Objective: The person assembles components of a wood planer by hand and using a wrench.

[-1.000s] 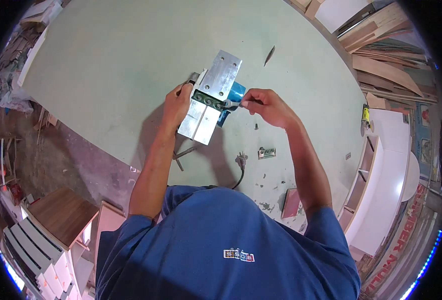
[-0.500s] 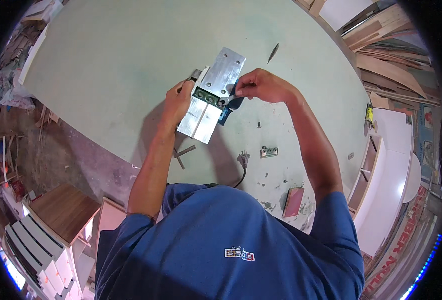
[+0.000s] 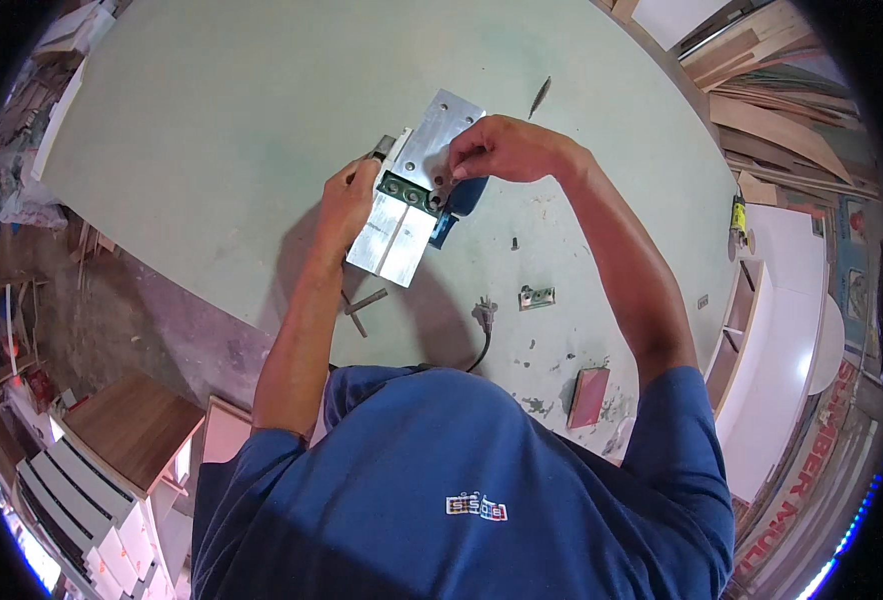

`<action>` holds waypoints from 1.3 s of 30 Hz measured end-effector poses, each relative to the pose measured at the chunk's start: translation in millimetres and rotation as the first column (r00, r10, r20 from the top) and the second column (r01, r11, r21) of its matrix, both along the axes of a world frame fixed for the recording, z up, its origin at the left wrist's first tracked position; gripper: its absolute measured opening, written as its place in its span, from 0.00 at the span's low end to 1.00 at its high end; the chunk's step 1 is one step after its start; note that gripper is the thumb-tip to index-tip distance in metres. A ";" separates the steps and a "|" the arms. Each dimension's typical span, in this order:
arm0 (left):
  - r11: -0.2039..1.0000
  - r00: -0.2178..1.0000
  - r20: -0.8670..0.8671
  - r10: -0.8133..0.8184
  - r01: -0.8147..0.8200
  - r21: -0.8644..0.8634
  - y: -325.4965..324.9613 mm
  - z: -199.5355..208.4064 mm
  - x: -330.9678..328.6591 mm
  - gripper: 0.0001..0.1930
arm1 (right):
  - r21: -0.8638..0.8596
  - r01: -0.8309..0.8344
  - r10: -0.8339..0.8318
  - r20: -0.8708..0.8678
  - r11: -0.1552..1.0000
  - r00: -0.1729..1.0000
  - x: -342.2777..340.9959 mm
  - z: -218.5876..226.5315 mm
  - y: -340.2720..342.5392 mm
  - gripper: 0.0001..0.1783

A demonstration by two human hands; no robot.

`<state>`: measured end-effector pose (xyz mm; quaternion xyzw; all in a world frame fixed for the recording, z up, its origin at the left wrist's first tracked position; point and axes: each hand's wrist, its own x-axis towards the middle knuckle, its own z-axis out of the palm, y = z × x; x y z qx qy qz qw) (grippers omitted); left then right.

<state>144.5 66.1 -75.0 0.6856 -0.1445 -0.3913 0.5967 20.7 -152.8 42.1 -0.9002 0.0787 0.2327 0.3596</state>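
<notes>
An electric hand planer [image 3: 394,242] lies with its flat metal sole facing up on the pale green table. Across its middle runs the cutter block [image 3: 412,194], with several round bolt heads in a row. My left hand [image 3: 350,205] is closed around the planer's left side. With fingers pinched, my right hand [image 3: 507,148] holds a small wrench [image 3: 441,191], its head at the bolt nearest the right end of the cutter block. The fingers hide much of the wrench's handle. Below that hand, the planer's blue body [image 3: 470,196] shows.
On the table [image 3: 212,130] lie a small bolt [image 3: 515,243], a metal clamp piece [image 3: 537,297], a power plug [image 3: 485,314], a crossed dark metal tool [image 3: 366,302], a reddish block [image 3: 589,397] and a thin dark strip [image 3: 541,96]. Wood offcuts [image 3: 772,130] stack beyond the right edge.
My right hand has moved up and left, swinging the wrench handle toward the upper sole plate. The planer sits slightly further left in view, still in my left hand.
</notes>
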 end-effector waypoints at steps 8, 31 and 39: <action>0.999 1.000 -0.007 0.005 -0.005 -0.040 -1.2 -10.1 0.6 0.18 | 0.152 0.175 -0.171 -0.040 0.973 0.985 -28.0 -15.2 5.0 0.08; 0.997 0.996 0.078 0.044 -0.039 -0.064 -2.8 -5.1 -3.6 0.18 | 0.681 0.677 -0.815 -0.542 -0.281 0.207 -50.1 -11.2 189.2 0.14; 0.997 0.998 0.022 0.057 -0.056 -0.045 -0.1 4.4 -7.4 0.19 | 0.469 0.730 -0.846 0.077 0.497 0.527 -78.6 -26.0 124.1 0.11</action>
